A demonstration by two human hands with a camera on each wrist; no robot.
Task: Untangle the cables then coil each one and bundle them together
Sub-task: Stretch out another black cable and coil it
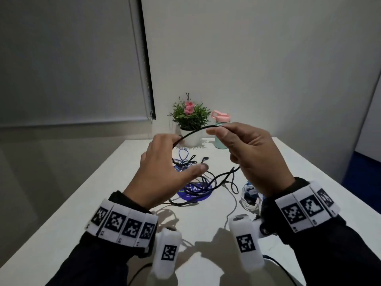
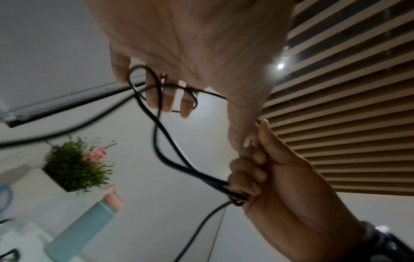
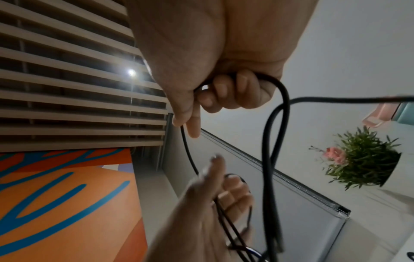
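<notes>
Black cable [image 1: 192,131] arcs in the air between both hands, above the table [image 1: 61,219]. Right hand [image 1: 253,159] pinches it at thumb and forefinger; left hand [image 1: 162,172] curls round loops, its fingertips hidden. Below the grip, remaining cables [image 1: 208,182] lie tangled, partly blocked by the hands.

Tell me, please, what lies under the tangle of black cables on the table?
A round blue mat with pale lettering lies beneath the black cables; cables and the left hand cover most of it.
</notes>
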